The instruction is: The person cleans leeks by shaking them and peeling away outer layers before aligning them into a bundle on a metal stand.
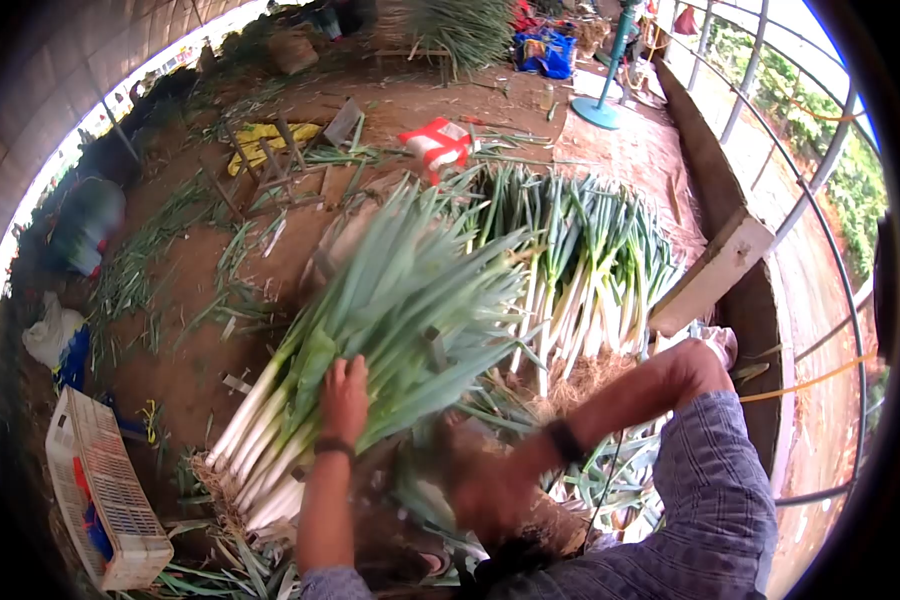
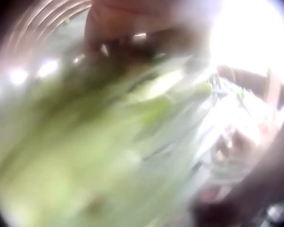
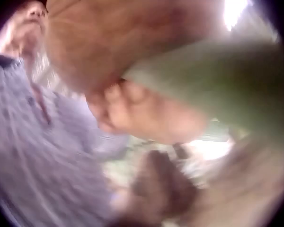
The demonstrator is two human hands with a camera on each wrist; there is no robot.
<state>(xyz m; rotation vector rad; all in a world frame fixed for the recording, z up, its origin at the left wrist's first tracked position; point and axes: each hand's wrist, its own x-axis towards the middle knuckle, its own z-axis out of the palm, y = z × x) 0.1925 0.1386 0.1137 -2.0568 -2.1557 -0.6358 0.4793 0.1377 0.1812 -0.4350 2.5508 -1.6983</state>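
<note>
A large bundle of leeks (image 1: 300, 400) lies slantwise before me, white stems and roots at lower left, green leaves fanning to upper right. My left hand (image 1: 345, 395) grips it around the middle, fingers curled into the leaves. In the left wrist view, that hand (image 2: 137, 23) shows at the top over blurred leaves. My right hand (image 1: 485, 490), blurred by motion, is to the right of the bundle, close to my body. In the right wrist view, its curled fingers (image 3: 132, 106) hold a green leek leaf (image 3: 217, 80).
More leeks (image 1: 590, 260) lie in a row at the right, roots toward me. A white plastic crate (image 1: 120, 500) stands at lower left. Cut leaves litter the ground around a small wooden rack (image 1: 265, 165). A low wall (image 1: 715, 170) runs along the right side.
</note>
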